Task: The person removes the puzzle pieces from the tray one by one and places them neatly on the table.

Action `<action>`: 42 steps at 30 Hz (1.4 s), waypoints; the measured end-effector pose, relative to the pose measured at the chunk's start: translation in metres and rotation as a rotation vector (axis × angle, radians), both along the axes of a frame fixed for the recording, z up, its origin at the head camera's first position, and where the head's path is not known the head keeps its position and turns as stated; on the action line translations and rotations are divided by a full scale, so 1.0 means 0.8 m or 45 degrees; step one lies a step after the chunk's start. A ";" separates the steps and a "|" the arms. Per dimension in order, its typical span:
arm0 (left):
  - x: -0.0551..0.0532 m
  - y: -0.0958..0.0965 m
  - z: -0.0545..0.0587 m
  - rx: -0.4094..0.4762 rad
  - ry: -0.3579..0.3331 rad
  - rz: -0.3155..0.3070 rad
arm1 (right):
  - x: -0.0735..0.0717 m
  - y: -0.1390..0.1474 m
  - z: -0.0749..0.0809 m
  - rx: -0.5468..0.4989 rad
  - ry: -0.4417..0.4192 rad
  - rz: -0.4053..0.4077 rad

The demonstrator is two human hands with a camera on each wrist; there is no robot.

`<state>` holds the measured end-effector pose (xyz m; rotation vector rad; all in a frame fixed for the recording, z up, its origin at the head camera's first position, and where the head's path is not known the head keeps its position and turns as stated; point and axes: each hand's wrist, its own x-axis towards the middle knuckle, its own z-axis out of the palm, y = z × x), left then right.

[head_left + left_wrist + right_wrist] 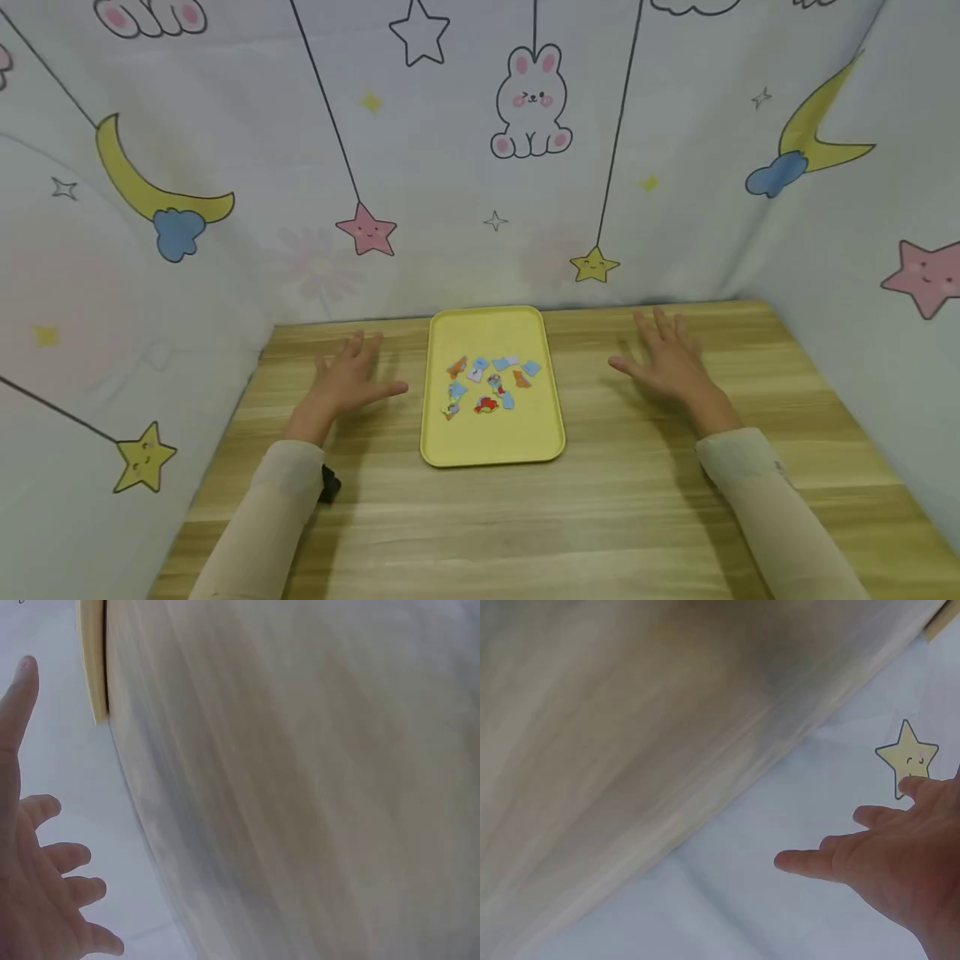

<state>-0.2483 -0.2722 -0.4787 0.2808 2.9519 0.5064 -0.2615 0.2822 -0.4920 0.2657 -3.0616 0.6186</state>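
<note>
A yellow tray (491,446) lies on the wooden table between my hands. Small flat printed paper pieces are scattered over its middle, among them a red one (486,405), an orange one (522,379) and a light blue one (531,367). My left hand (343,385) is held to the left of the tray, fingers spread and nothing in them. On the other side, my right hand (670,362) is likewise spread and holds nothing. Both wrist views show the fingers apart, with the left hand (41,892) and right hand (900,851) seen against the pale curtain.
The wooden table (480,533) reaches back to a white curtain (450,167) printed with stars, moons and rabbits, which also hangs along both sides. A small black object (328,484) sits beside the left sleeve (262,517).
</note>
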 end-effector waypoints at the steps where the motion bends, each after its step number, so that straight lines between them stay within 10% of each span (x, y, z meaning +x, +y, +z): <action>1: 0.001 0.001 -0.001 0.012 -0.008 -0.008 | 0.000 -0.002 0.000 -0.001 0.005 0.003; 21: 0.014 0.034 -0.008 0.107 -0.024 -0.143 | 0.011 -0.031 -0.009 -0.045 -0.018 0.069; 32: 0.017 0.042 -0.023 0.227 -0.174 -0.214 | 0.009 -0.052 -0.008 -0.063 -0.047 0.132; 42: 0.014 0.047 -0.004 0.302 -0.198 -0.314 | -0.005 -0.071 0.003 -0.092 -0.020 0.159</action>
